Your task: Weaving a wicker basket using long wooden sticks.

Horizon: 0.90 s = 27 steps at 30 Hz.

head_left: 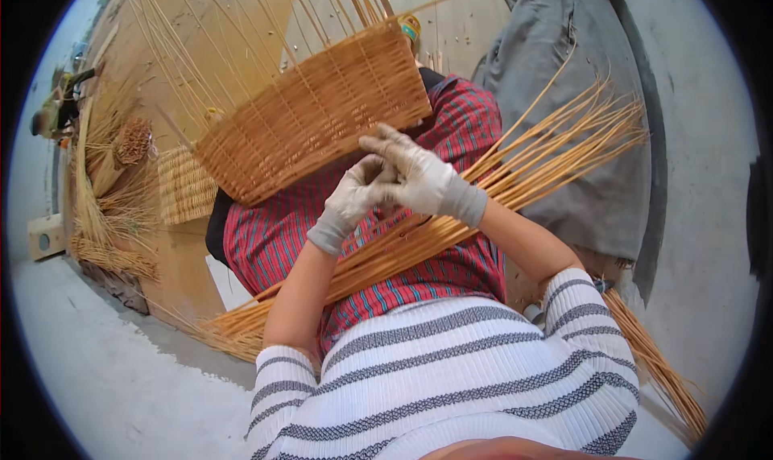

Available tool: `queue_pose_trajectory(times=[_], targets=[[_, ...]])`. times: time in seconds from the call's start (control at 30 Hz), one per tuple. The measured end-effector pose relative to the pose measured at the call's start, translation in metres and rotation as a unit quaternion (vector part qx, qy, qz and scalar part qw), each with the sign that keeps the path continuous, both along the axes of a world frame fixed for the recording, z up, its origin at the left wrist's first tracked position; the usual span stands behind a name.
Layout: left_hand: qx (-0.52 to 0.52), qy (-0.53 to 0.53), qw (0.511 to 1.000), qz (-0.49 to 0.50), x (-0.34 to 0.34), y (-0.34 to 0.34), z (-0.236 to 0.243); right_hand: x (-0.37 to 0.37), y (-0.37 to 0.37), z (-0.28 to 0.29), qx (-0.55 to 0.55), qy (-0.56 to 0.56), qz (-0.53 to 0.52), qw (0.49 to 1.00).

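Both hands wear pale, soiled work gloves with grey cuffs and meet above my lap. My left hand [354, 193] has its fingers curled in against my right hand; what they close on, if anything, is hidden. My right hand [420, 174] stretches its fingers up and left, their tips by the lower edge of a woven wicker basket [314, 110]. The basket lies tilted on its side across my knees, with long unwoven stakes rising from its far edge. Under my wrists, a bundle of thin tan wicker rods [555, 150] crosses the red plaid cloth [282, 231] on my lap.
Another woven piece [185, 185] stands left of my knees. Beyond it lie loose rods and a tied bundle [133, 140] on the floor. Grey cloth [580, 98] is spread at the right. More rods [656, 363] lie by my right elbow. A person [60, 110] is at the far left.
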<state>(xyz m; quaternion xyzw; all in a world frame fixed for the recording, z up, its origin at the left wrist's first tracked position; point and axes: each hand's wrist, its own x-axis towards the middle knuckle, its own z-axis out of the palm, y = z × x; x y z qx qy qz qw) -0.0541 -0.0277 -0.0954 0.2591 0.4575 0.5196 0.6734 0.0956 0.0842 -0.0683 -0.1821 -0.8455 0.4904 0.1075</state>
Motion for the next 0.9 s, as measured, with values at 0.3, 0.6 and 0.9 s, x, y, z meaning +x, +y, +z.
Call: queue_pose_trajectory(times=[0.3,0.6,0.9], targets=[[0.047,-0.186,0.971,0.143,-0.102,0.034,0.019,0.003,0.07,-0.01,-0.073,-0.083,-0.023,0.994],[-0.222,0.799,0.556,-0.061,-0.097,0.037,-0.018,-0.012,0.117,-0.079,-0.287,-0.101,-0.124,0.944],[-0.248,0.813,0.519,-0.088,-0.102,0.059,-0.006,-0.036,0.126,-0.103,-0.353,-0.098,-0.227,0.902]])
